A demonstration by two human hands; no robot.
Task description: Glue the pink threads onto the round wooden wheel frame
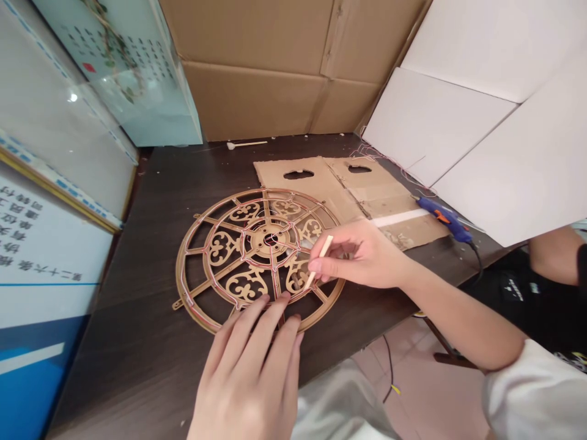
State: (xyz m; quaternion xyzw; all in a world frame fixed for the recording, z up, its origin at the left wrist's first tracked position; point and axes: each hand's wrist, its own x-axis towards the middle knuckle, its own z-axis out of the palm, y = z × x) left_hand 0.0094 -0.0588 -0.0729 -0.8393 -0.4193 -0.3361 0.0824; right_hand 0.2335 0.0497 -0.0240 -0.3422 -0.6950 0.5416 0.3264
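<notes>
On the dark wood-grain table point(137, 201), partly over brown cardboard point(307, 174), lies a round gold openwork frame point(222, 269) with red-and-white wire; its near rim is partly hidden by the left hand point(257, 348), fingers slightly spread. Right hand point(362, 253) pinches a pale wooden stick point(326, 247); its tip contact is unclear.

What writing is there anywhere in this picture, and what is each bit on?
"第二十六条": lower-left blue and white panel, upside down; more characters beside it are cut off or too distorted to read surely.
Small dark characters and a red mark: pale teal panel, too small.
Blue marks: edging strip at left, unreadable.
White marks: black fabric at right, too blurred.
None legible: glue gun, round openwork frame.
</notes>
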